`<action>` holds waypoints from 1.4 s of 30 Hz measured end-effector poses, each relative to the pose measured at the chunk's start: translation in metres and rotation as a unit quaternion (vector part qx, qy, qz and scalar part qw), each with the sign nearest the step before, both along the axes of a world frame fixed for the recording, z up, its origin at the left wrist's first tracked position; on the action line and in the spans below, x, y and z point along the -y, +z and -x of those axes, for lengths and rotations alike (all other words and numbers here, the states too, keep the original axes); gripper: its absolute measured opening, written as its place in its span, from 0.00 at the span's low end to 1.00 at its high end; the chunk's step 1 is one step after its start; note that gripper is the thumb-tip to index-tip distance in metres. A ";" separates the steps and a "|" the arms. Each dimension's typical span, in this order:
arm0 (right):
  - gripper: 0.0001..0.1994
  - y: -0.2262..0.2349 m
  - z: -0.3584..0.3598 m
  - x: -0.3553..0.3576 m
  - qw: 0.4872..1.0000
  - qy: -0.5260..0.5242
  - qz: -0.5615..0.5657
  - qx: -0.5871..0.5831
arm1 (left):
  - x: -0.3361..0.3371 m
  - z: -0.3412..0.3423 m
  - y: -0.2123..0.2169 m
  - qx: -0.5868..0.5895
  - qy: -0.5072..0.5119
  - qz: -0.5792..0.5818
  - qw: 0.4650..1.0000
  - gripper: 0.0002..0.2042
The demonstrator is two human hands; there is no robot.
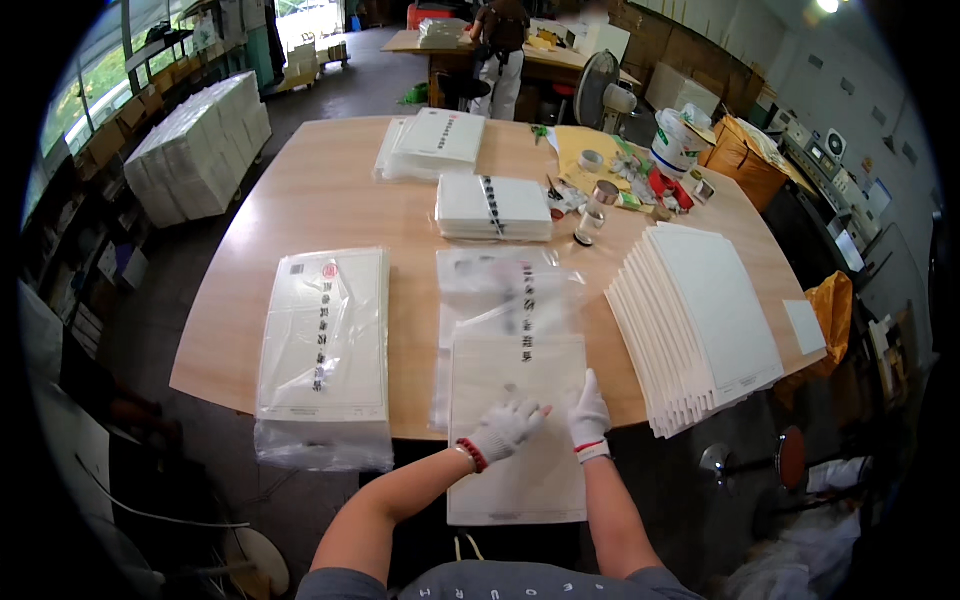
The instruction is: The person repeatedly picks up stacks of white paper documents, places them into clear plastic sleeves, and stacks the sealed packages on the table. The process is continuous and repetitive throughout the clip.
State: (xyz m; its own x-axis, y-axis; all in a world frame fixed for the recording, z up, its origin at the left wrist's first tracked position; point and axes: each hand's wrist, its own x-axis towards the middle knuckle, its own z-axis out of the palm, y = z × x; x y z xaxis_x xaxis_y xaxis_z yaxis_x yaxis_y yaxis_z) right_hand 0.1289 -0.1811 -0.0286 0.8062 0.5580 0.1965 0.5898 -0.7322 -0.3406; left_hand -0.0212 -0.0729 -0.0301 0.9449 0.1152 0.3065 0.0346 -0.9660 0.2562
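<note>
A stack of white paper sheets [517,375] lies in front of me, its near end jutting past the table's front edge. Its far end is at a clear plastic bag [475,275] with dark printing; I cannot tell how far it is inside. My left hand [507,428], in a white glove with a bare fingertip, lies over the middle of the sheets with fingers stretched to the right. At the right edge of the stack, my right hand [589,415], also gloved, grips the sheets with the thumb side up.
Bagged paper [325,340] lies at the left, a fanned paper pile [695,315] at the right. Farther back are more packs [493,208], a glass bottle [597,212], tape [591,160] and a white bucket [675,140]. A person [500,50] stands by another table.
</note>
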 end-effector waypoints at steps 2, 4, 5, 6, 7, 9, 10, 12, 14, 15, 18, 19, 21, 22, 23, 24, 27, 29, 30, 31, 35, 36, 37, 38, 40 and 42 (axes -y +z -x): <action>0.26 -0.013 -0.027 0.004 0.997 0.040 0.064 -0.032 | -0.035 0.018 0.003 0.068 0.147 -0.152 0.975 0.23; 0.25 0.002 -0.025 0.000 0.989 0.030 0.117 -0.080 | -0.060 0.035 -0.005 0.098 0.265 -0.021 0.959 0.21; 0.24 0.010 -0.021 0.003 0.982 0.025 0.153 -0.104 | -0.066 0.039 -0.017 0.092 0.300 0.188 0.931 0.20; 0.27 0.001 -0.019 0.010 0.982 0.054 0.148 -0.102 | -0.067 0.045 -0.029 0.083 0.322 0.388 0.859 0.19; 0.29 0.002 -0.014 0.018 0.981 0.049 0.150 -0.110 | -0.060 0.050 -0.018 0.072 0.324 0.405 0.852 0.18; 0.31 0.008 0.007 0.033 0.979 0.042 0.150 -0.130 | -0.043 0.069 0.016 0.046 0.330 0.434 0.837 0.16; 0.34 0.014 0.020 0.035 0.975 0.053 0.156 -0.147 | -0.047 0.082 -0.063 0.130 0.324 0.433 0.831 0.14; 0.38 0.017 0.037 0.055 0.965 0.047 0.173 -0.190 | -0.025 0.102 -0.024 0.065 0.313 0.345 0.883 0.12; 0.35 0.025 0.054 0.067 0.969 0.066 0.156 -0.180 | -0.011 0.124 -0.017 0.026 0.296 0.252 0.921 0.10; 0.34 0.027 0.060 0.071 0.971 0.075 0.147 -0.175 | -0.005 0.132 -0.014 0.010 0.302 0.254 0.919 0.10; 0.35 0.026 0.075 0.087 0.965 0.090 0.153 -0.195 | 0.014 0.152 -0.009 -0.032 0.305 0.254 0.917 0.11; 0.36 0.027 0.080 0.090 0.960 0.095 0.166 -0.206 | 0.021 0.164 -0.016 -0.041 0.302 0.247 0.920 0.11; 0.36 0.031 0.097 0.110 0.951 0.110 0.200 -0.208 | 0.041 0.175 0.017 -0.126 0.319 0.280 0.896 0.11; 0.37 0.036 0.109 0.121 0.946 0.126 0.215 -0.206 | 0.053 0.191 0.020 -0.134 0.312 0.279 0.898 0.12; 0.36 0.037 0.121 0.137 0.952 0.154 0.163 -0.210 | 0.068 0.210 0.020 -0.142 0.305 0.279 0.899 0.12; 0.35 0.036 0.135 0.159 0.955 0.175 0.110 -0.214 | 0.083 0.223 0.032 -0.156 0.297 0.284 0.898 0.12; 0.27 0.042 0.174 0.217 0.953 0.290 0.072 -0.057 | 0.118 0.258 0.061 -0.084 0.201 0.355 0.909 0.14; 0.22 0.030 0.191 0.239 0.942 0.334 0.021 0.030 | 0.122 0.272 0.065 -0.081 0.148 0.415 0.894 0.14; 0.22 0.049 0.195 0.229 0.949 0.310 -0.054 -0.003 | 0.125 0.271 0.068 -0.034 0.132 0.419 0.898 0.13; 0.22 0.061 0.194 0.221 0.950 0.284 -0.128 -0.037 | 0.126 0.268 0.073 0.013 0.116 0.423 0.899 0.13; 0.24 0.092 0.165 0.207 0.968 0.103 -0.014 -0.229 | 0.117 0.254 0.077 0.030 0.297 0.404 0.865 0.07; 0.23 0.104 0.176 0.221 0.969 0.184 -0.080 -0.145 | 0.125 0.251 0.096 0.117 0.265 0.466 0.836 0.07; 0.21 0.099 0.176 0.242 0.955 0.233 -0.074 -0.166 | 0.127 0.261 0.068 0.114 0.249 0.481 0.833 0.07; 0.20 0.095 0.171 0.257 0.917 0.227 -0.088 -0.315 | 0.126 0.256 0.077 0.113 0.215 0.473 0.847 0.07; 0.19 0.066 0.143 0.268 0.888 0.196 -0.127 -0.397 | 0.123 0.234 0.091 0.168 0.111 0.447 0.871 0.07; 0.16 0.073 0.144 0.233 0.675 -0.167 -0.399 -0.598 | 0.120 0.215 0.103 0.144 0.080 0.433 0.886 0.07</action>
